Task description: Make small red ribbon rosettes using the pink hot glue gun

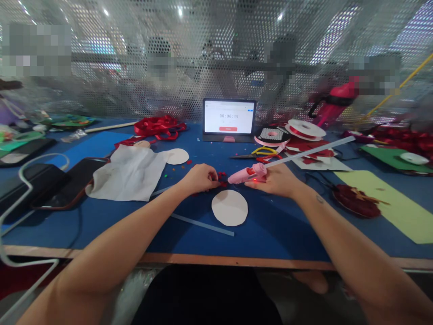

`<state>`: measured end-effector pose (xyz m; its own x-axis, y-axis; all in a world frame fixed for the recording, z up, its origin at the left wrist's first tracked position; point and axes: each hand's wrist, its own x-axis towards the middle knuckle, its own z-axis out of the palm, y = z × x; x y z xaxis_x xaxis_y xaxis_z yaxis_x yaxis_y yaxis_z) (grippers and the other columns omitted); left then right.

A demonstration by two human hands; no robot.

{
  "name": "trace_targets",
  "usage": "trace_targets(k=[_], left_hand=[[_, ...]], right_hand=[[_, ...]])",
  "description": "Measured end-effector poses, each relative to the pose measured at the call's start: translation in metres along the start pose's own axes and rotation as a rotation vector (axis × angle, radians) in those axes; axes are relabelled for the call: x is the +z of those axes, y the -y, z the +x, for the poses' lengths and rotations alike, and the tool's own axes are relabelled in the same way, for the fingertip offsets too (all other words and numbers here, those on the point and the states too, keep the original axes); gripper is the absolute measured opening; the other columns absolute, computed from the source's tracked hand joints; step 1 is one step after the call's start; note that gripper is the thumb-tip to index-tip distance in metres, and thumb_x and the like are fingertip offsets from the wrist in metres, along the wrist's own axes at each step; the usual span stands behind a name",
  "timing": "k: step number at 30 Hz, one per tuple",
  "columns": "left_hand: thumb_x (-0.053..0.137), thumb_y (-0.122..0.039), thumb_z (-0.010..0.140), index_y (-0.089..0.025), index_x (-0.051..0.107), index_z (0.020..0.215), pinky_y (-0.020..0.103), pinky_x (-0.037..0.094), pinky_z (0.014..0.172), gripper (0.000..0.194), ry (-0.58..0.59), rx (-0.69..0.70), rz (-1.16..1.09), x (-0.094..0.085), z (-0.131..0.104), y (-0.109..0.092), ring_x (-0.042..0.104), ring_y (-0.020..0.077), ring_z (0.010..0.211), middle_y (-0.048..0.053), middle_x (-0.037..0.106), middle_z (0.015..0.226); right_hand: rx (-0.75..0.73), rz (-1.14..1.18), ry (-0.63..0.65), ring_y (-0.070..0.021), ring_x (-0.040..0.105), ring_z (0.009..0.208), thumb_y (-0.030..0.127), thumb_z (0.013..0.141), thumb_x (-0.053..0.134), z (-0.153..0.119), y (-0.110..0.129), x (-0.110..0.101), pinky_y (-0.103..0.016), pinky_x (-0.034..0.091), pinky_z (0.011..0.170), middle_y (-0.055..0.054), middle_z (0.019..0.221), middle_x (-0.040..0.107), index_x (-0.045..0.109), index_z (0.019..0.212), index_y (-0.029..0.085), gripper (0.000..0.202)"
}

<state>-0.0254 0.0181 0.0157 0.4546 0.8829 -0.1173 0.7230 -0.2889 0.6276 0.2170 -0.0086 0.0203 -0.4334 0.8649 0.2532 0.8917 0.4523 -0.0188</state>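
Probably our pink glue gun (242, 175) is light and hard; hold its back. Our right hand (278, 180) grips it near the white circle (230, 208); our left hand (199, 178) curls, holding we can't tell what.

Glue gun (247, 174) looks like smooth plastic, white disc (230, 207) just in front of it matt like card, cloth (130, 174) to its left pretty wrinkly, ribbon pile (157, 128) behind-left satiny-shiny, yellow sheet (401, 205) to its right matt paper.
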Motion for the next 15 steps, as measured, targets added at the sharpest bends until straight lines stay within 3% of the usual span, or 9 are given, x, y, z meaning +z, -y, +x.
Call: trace_targets(k=[15], left_hand=[[0.063, -0.033, 0.068, -0.015, 0.061, 0.071, 0.019, 0.043, 0.048, 0.018, -0.001, 0.010, 0.022, -0.0001, 0.0013, 0.0014, 0.058, 0.0113, 0.046, -0.001, 0.060, 0.053]], right_hand=[[-0.021, 0.007, 0.065, -0.0128, 0.046, 0.050, 0.055, 0.076, 0.049, 0.0023, 0.0067, -0.0065, -0.025, 0.030, 0.051, -0.001, 0.050, 0.050, 0.048, 0.051, 0.018, 0.044]])
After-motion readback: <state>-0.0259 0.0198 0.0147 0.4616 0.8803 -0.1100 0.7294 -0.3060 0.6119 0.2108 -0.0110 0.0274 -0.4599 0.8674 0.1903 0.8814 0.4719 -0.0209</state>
